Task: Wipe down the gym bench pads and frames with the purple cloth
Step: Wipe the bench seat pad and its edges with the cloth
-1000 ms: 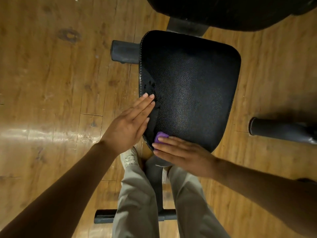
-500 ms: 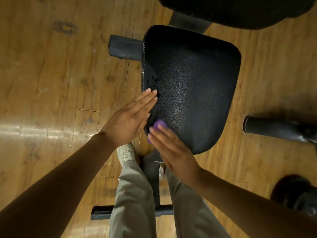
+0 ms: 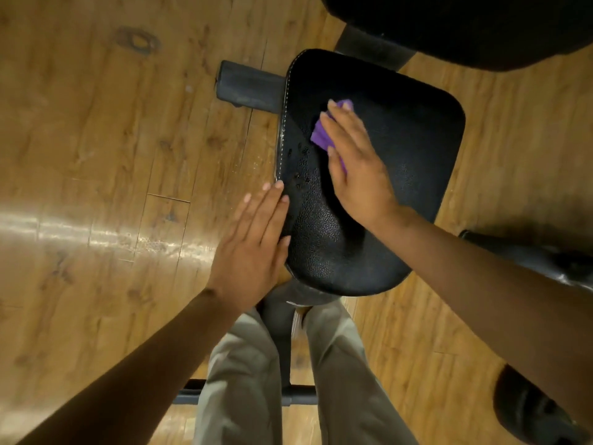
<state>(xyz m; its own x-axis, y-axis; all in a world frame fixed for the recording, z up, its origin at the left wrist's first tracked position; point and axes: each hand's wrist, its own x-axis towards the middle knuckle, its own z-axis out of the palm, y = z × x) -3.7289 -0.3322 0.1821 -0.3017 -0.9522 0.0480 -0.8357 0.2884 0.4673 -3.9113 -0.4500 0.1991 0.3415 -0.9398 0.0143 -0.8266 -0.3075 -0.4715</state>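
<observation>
A black textured seat pad (image 3: 407, 175) of the gym bench fills the middle of the view, with white stitching along its left edge. Wet droplets show on its left part. My right hand (image 3: 356, 165) presses flat on the purple cloth (image 3: 321, 136) on the upper left area of the pad. Most of the cloth is hidden under the fingers. My left hand (image 3: 253, 248) lies flat with fingers together against the pad's left edge, holding nothing. A second black pad (image 3: 465, 24) sits at the top right.
A dark foam roller (image 3: 250, 86) sticks out left of the pad and another roller (image 3: 526, 258) lies at the right. The bench's dark floor bar (image 3: 298, 396) runs between my legs. A dark round object (image 3: 529, 409) sits bottom right. Wooden floor surrounds everything.
My right hand has slid the purple cloth from the pad's near left corner up to its upper left area. My left hand has stayed on the pad's left edge.
</observation>
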